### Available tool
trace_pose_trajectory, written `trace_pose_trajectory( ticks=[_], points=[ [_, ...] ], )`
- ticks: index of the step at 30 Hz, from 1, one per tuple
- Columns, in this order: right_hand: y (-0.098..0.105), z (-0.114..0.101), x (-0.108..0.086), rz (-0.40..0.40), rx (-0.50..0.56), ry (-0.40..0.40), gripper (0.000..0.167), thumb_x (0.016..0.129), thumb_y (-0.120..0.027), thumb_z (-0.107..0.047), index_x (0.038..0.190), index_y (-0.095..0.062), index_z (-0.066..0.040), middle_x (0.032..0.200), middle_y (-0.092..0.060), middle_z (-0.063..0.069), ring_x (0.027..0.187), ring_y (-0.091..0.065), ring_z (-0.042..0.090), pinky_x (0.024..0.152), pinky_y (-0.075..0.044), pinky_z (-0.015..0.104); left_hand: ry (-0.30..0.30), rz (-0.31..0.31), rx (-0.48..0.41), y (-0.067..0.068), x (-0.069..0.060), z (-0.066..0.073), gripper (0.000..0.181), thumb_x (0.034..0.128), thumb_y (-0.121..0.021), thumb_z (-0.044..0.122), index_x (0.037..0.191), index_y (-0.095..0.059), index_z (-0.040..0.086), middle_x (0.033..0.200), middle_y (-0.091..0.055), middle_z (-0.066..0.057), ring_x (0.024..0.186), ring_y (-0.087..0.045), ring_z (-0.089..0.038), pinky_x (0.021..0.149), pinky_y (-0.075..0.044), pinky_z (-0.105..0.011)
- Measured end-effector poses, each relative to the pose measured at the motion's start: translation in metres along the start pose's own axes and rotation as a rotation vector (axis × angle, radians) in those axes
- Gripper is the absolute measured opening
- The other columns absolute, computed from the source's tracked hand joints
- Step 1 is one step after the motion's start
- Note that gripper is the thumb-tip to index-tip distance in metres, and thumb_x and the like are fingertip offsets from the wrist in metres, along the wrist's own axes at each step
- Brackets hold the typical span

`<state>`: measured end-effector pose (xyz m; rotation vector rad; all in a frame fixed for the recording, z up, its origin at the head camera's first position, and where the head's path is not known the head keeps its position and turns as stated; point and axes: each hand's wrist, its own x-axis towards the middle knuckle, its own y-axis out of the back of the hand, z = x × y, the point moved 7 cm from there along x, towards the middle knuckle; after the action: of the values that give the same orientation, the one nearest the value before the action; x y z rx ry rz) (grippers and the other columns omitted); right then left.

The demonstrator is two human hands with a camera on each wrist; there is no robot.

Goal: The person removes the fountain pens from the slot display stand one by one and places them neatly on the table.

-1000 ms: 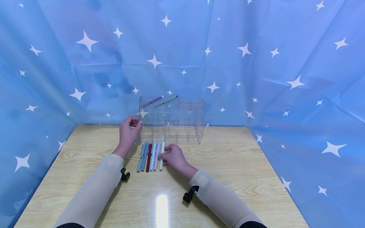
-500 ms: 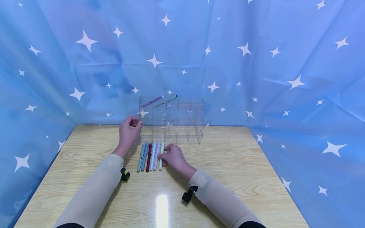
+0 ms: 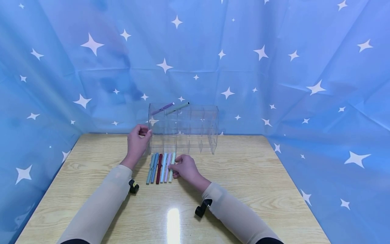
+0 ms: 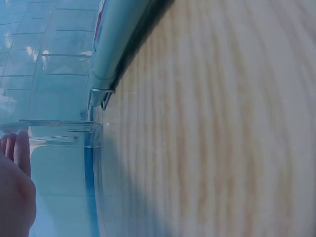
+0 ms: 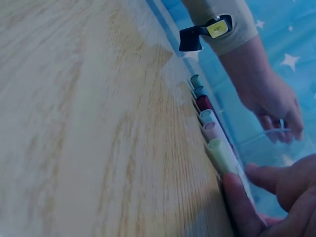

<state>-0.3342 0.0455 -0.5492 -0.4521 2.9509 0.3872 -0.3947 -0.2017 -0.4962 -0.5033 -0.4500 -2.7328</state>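
Note:
My right hand (image 3: 187,168) pinches a pale green pen (image 5: 223,154) lying on the table, at the right end of a row. Left of it in that row lie a lilac pen (image 3: 166,175), a light blue pen (image 3: 163,171), a dark red pen (image 3: 159,171), a blue pen (image 3: 154,169) and a teal pen (image 3: 150,171). Behind the row stands a clear compartment organizer (image 3: 182,148). Its left side wall is held between the thumb and fingers of my left hand (image 3: 137,144). A purple pen (image 3: 163,108) and a grey-green pen (image 3: 179,107) lean in its top compartments.
The wooden table (image 3: 243,183) extends to both sides and in front of the pens. Close behind the organizer hangs a blue star-patterned cloth (image 3: 195,44), which also encloses the left and right sides.
The pale green pen has slid slightly left with my right hand, its lower end now closer to the lilac pen. My left hand has kept its place on the organizer.

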Motion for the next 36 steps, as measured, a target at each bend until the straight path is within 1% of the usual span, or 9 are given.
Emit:
trace_pose_trajectory(
  ticks=[5, 9, 13, 16, 19, 24, 28, 31, 36],
  points=[
    [0.002, 0.001, -0.001, 0.000, 0.019, -0.006, 0.054, 0.096, -0.086, -0.006, 0.138, -0.059, 0.015, 0.094, -0.076, 0.016, 0.065, -0.074, 0.020, 0.065, -0.068, 0.037, -0.006, 0.004, 0.000, 0.000, 0.000, -0.002, 0.022, 0.1053, -0.078, 0.019, 0.119, -0.072, 0.004, 0.108, -0.075, -0.011, 0.099, -0.068, -0.024, 0.079, -0.054, -0.028],
    [0.007, -0.003, -0.003, 0.008, 0.011, 0.008, 0.052, 0.097, -0.087, -0.009, 0.136, -0.060, 0.014, 0.099, -0.073, 0.014, 0.068, -0.077, 0.026, 0.065, -0.068, 0.039, -0.010, 0.002, 0.004, 0.000, 0.000, -0.002, 0.022, 0.1061, -0.077, 0.021, 0.120, -0.071, 0.005, 0.108, -0.075, -0.011, 0.100, -0.068, -0.024, 0.079, -0.054, -0.028],
    [0.014, -0.008, -0.003, 0.023, -0.016, 0.037, 0.049, 0.099, -0.086, -0.013, 0.133, -0.060, 0.012, 0.095, -0.071, 0.016, 0.069, -0.078, 0.032, 0.065, -0.068, 0.041, -0.013, 0.001, 0.005, 0.001, 0.000, -0.001, 0.022, 0.1068, -0.076, 0.022, 0.120, -0.071, 0.004, 0.109, -0.074, -0.012, 0.099, -0.067, -0.024, 0.079, -0.053, -0.029],
    [0.019, -0.011, -0.002, 0.044, -0.042, 0.057, 0.048, 0.099, -0.085, -0.015, 0.132, -0.061, 0.011, 0.091, -0.072, 0.016, 0.069, -0.078, 0.033, 0.066, -0.068, 0.041, -0.010, -0.001, 0.004, 0.001, 0.000, 0.000, 0.022, 0.1069, -0.076, 0.021, 0.120, -0.071, 0.004, 0.109, -0.074, -0.012, 0.099, -0.067, -0.024, 0.079, -0.053, -0.029],
    [0.026, -0.016, -0.001, 0.067, -0.066, 0.067, 0.047, 0.100, -0.085, -0.016, 0.132, -0.063, 0.010, 0.091, -0.072, 0.013, 0.071, -0.078, 0.033, 0.066, -0.068, 0.041, -0.004, -0.002, 0.004, 0.000, 0.000, 0.000, 0.022, 0.1069, -0.076, 0.022, 0.119, -0.071, 0.004, 0.109, -0.074, -0.012, 0.100, -0.066, -0.024, 0.079, -0.053, -0.029],
    [0.034, -0.023, 0.000, 0.086, -0.066, 0.075, 0.049, 0.100, -0.085, -0.021, 0.133, -0.063, 0.008, 0.096, -0.070, 0.011, 0.079, -0.079, 0.036, 0.067, -0.068, 0.042, 0.000, -0.002, 0.013, 0.001, 0.000, 0.000, 0.023, 0.1070, -0.076, 0.023, 0.119, -0.071, 0.005, 0.109, -0.074, -0.011, 0.100, -0.067, -0.024, 0.080, -0.054, -0.029],
    [0.040, -0.033, 0.001, 0.103, -0.044, 0.111, 0.052, 0.100, -0.085, -0.020, 0.135, -0.062, 0.011, 0.101, -0.068, 0.014, 0.087, -0.079, 0.042, 0.070, -0.068, 0.043, 0.000, -0.007, 0.006, 0.001, 0.000, 0.000, 0.022, 0.1071, -0.076, 0.024, 0.119, -0.071, 0.006, 0.109, -0.073, -0.011, 0.101, -0.067, -0.025, 0.081, -0.054, -0.031],
    [0.045, -0.041, 0.003, 0.130, -0.035, 0.140, 0.049, 0.100, -0.085, -0.018, 0.132, -0.062, 0.011, 0.101, -0.067, 0.013, 0.092, -0.077, 0.045, 0.073, -0.068, 0.043, 0.000, -0.011, 0.000, 0.001, 0.000, 0.000, 0.022, 0.1068, -0.077, 0.024, 0.119, -0.071, 0.007, 0.109, -0.073, -0.010, 0.100, -0.067, -0.024, 0.081, -0.054, -0.032],
    [0.056, -0.060, 0.007, 0.198, -0.040, 0.210, 0.039, 0.099, -0.085, -0.015, 0.128, -0.066, 0.003, 0.107, -0.070, 0.012, 0.098, -0.071, 0.035, 0.086, -0.066, 0.048, -0.004, -0.011, 0.003, 0.001, -0.001, 0.000, 0.023, 0.1069, -0.076, 0.024, 0.119, -0.071, 0.006, 0.109, -0.073, -0.010, 0.100, -0.067, -0.023, 0.080, -0.055, -0.031]
  ],
)
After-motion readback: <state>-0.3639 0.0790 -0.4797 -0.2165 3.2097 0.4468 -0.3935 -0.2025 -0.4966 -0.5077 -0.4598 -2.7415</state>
